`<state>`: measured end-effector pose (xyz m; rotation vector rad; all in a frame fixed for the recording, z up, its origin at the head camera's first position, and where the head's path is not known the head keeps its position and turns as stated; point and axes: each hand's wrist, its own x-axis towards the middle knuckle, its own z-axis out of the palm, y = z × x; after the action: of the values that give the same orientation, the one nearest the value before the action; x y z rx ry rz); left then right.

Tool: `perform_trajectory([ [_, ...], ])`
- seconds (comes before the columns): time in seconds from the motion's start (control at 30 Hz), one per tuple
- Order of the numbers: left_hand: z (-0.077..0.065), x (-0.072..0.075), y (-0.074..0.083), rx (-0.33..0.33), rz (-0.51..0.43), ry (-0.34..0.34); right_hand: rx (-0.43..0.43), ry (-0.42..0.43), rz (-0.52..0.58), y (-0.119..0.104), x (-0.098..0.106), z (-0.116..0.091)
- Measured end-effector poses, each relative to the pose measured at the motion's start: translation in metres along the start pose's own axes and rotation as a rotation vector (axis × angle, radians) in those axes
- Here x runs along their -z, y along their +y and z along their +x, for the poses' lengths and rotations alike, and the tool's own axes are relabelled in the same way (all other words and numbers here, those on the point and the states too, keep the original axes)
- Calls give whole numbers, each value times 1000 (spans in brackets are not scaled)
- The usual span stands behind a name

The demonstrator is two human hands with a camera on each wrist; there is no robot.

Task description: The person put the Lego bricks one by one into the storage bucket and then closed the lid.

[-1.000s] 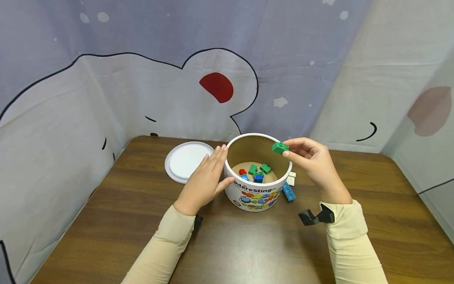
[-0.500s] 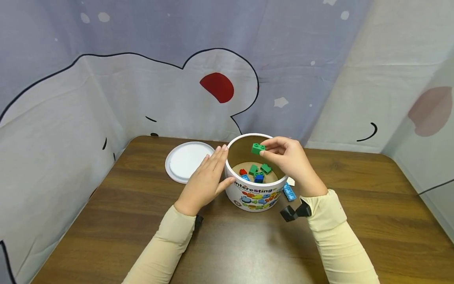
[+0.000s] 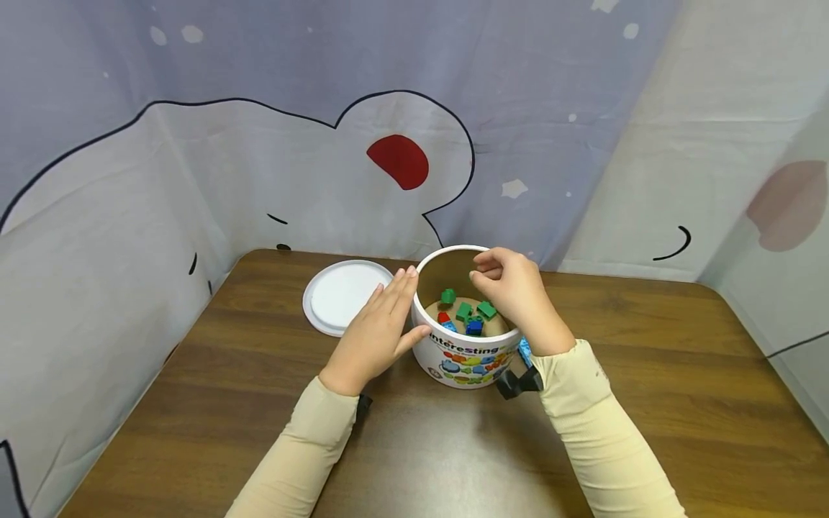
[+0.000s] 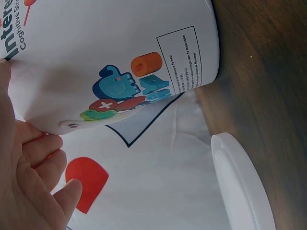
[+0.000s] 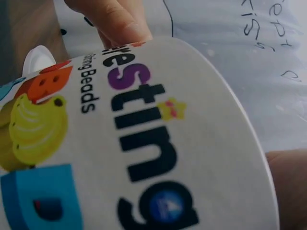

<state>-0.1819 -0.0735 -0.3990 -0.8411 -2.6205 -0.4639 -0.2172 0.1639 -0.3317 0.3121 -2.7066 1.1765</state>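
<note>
Several green bricks (image 3: 486,310) are in the tub (image 3: 468,365); filling seems underway. Left hand (image 3: 376,332) straight-fingered against it, right hand (image 3: 514,289) above, fingertips parted, empty; next probably calls for the blue brick (image 3: 525,352) outside.

The bucket (image 3: 468,362) is white, printed in many colours, and the blocks (image 3: 486,310) are green, red and blue.

Both wrist views cut off the bucket (image 4: 115,55).
</note>
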Motion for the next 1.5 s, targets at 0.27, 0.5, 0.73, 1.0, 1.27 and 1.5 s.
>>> perform_trajectory([
  [0.27,-1,0,-1,-1,-6,0,78,118,57,2,7,-12],
  [0.5,-3,2,-1,-2,-7,3,203,245,119,5,23,-25],
  [0.73,-3,1,-2,-5,-6,14,228,344,147,22,41,-32],
  [1.0,-2,1,-2,-7,-9,14,105,327,115,48,50,-39],
  [1.27,-1,0,-2,1,-12,5,29,154,-36,81,48,-39],
  [1.5,0,1,-1,3,-18,7,79,-52,-85,111,49,-39],
])
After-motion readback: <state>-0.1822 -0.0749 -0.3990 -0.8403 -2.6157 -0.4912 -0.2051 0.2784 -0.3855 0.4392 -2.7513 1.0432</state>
